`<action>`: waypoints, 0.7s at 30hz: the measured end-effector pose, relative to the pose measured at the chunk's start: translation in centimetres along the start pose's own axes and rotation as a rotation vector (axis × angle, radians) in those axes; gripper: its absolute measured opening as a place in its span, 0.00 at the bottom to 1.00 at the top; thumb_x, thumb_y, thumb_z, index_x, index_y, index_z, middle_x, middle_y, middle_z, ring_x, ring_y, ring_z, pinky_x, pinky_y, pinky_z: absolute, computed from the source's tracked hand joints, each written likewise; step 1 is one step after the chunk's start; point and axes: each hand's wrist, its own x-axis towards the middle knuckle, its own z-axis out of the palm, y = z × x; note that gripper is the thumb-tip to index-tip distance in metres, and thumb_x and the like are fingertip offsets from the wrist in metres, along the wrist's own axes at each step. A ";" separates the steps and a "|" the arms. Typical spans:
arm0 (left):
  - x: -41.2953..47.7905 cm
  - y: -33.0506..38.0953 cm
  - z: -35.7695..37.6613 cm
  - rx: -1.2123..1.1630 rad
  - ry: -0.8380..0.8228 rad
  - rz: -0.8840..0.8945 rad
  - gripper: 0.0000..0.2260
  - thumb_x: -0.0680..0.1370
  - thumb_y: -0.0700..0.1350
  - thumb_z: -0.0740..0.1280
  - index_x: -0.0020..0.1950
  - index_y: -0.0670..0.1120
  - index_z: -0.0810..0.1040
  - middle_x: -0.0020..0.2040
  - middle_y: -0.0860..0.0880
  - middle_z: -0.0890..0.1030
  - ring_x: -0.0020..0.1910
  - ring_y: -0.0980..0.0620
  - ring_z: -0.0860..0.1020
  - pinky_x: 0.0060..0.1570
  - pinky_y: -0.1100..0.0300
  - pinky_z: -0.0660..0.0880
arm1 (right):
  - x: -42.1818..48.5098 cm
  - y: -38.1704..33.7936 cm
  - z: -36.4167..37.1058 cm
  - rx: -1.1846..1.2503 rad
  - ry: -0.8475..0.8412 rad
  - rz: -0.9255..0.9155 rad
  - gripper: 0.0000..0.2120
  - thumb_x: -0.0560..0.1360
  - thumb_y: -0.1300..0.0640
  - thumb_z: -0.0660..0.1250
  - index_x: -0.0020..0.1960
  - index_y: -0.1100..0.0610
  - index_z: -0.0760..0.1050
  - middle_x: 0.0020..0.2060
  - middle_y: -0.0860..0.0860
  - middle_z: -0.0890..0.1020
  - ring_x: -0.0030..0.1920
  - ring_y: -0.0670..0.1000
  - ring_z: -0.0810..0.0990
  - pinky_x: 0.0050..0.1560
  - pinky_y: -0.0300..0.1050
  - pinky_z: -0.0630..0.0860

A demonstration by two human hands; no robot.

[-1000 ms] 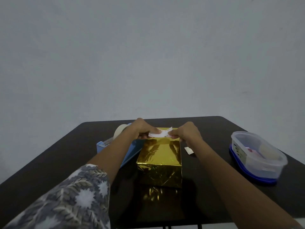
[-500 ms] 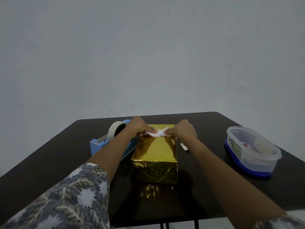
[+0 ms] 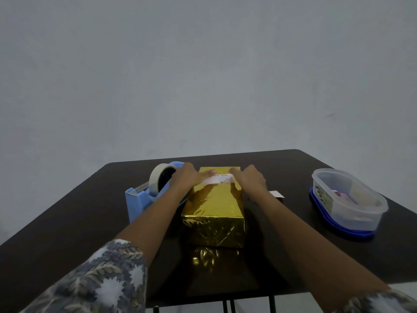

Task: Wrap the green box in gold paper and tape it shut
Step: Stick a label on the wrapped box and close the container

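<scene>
The box (image 3: pixel 214 208), fully covered in gold paper, stands in the middle of the dark table (image 3: pixel 67 233); no green shows. A white printed strip (image 3: pixel 217 179) lies across the far part of its top. My left hand (image 3: pixel 187 177) presses the strip's left end with its fingers laid flat. My right hand (image 3: pixel 250 179) presses the right end the same way. Both forearms reach over the table on either side of the box.
A blue tape dispenser (image 3: pixel 140 199) with a pale tape roll (image 3: pixel 158 179) stands just left of the box. A small white scrap (image 3: pixel 276 193) lies to the box's right. A clear plastic container (image 3: pixel 347 199) sits on a blue lid (image 3: pixel 338 227) near the right edge.
The strip, held pinched and raised above the box before, now lies flat on the gold top. Both hands have lowered and their fingers have flattened onto it.
</scene>
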 end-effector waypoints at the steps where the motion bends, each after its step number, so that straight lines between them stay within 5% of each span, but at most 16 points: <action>1: 0.0 0.0 0.4 0.003 0.018 -0.011 0.30 0.70 0.67 0.66 0.49 0.38 0.75 0.43 0.40 0.78 0.46 0.46 0.79 0.39 0.58 0.68 | 0.1 -0.1 0.4 0.032 -0.042 0.017 0.33 0.74 0.41 0.64 0.68 0.62 0.63 0.59 0.58 0.74 0.58 0.57 0.74 0.48 0.48 0.72; 3: -0.1 -0.1 1.2 0.061 0.059 -0.022 0.29 0.71 0.66 0.65 0.50 0.40 0.75 0.45 0.44 0.77 0.48 0.47 0.78 0.41 0.58 0.70 | 0.2 -0.4 0.8 -0.010 -0.069 0.024 0.36 0.72 0.41 0.68 0.69 0.62 0.63 0.63 0.59 0.73 0.62 0.59 0.73 0.52 0.49 0.73; 7: -0.1 -0.5 1.3 -0.018 0.172 -0.040 0.17 0.80 0.54 0.60 0.51 0.41 0.77 0.52 0.42 0.80 0.46 0.48 0.75 0.41 0.57 0.67 | 0.3 -0.3 0.7 -0.027 -0.014 0.018 0.22 0.78 0.48 0.63 0.64 0.62 0.69 0.60 0.58 0.76 0.59 0.57 0.75 0.47 0.46 0.70; 13: -3.2 -0.8 1.3 -0.405 -0.013 -0.015 0.11 0.74 0.53 0.70 0.47 0.46 0.75 0.44 0.48 0.78 0.48 0.48 0.77 0.49 0.54 0.74 | -0.2 0.1 0.4 0.319 -0.272 0.106 0.23 0.73 0.51 0.70 0.61 0.63 0.70 0.52 0.57 0.78 0.49 0.54 0.78 0.45 0.46 0.77; 16: -3.1 -0.9 1.4 -0.354 0.123 -0.064 0.06 0.78 0.47 0.64 0.44 0.46 0.75 0.40 0.48 0.76 0.43 0.48 0.76 0.41 0.56 0.71 | -0.7 0.0 0.2 0.316 -0.193 0.136 0.07 0.78 0.57 0.63 0.52 0.61 0.72 0.40 0.53 0.75 0.40 0.50 0.74 0.36 0.40 0.69; 18: -3.2 -0.4 1.3 -0.339 0.160 -0.105 0.09 0.79 0.47 0.61 0.41 0.45 0.74 0.35 0.49 0.74 0.37 0.51 0.73 0.35 0.58 0.66 | -1.1 -0.1 -0.3 0.353 -0.199 0.169 0.08 0.80 0.56 0.59 0.44 0.58 0.70 0.35 0.51 0.71 0.34 0.47 0.69 0.31 0.39 0.66; 21: -4.0 -0.2 1.8 -0.361 0.106 -0.074 0.12 0.76 0.55 0.65 0.39 0.48 0.72 0.34 0.52 0.75 0.35 0.54 0.74 0.33 0.61 0.67 | -2.1 0.1 -0.9 0.425 -0.281 0.162 0.10 0.80 0.54 0.59 0.56 0.59 0.72 0.40 0.52 0.75 0.35 0.47 0.72 0.30 0.39 0.69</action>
